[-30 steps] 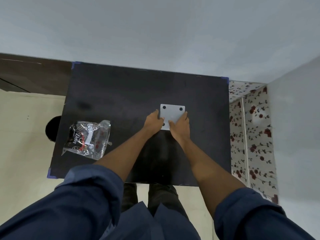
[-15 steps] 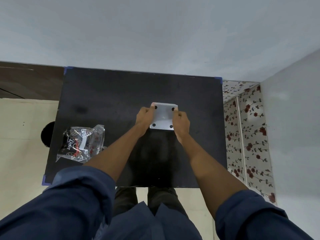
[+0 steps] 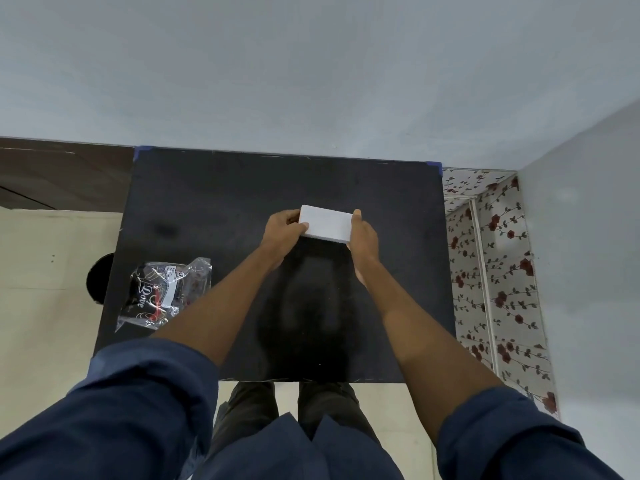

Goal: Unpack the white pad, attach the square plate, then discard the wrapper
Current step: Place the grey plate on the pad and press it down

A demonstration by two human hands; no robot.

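Meanwhile, both hands (image 3: pixel 323 233) round the white pad (image 3: pixel 325 223); "Dove"-lettered wrapper (image 3: pixel 165 293) on table (image 3: pixel 221 188).

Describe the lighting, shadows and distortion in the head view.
Head view: soft, even light with no hard glare; the person's blurred shadow darkens the table below the white block held by the left hand and right hand; the wrapper glints faintly; wide-angle distortion spreads the sleeves.

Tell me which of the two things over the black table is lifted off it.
The white pad, gripped at its ends by the left hand and right hand. The wrapper lies flat near the table's left edge, untouched.
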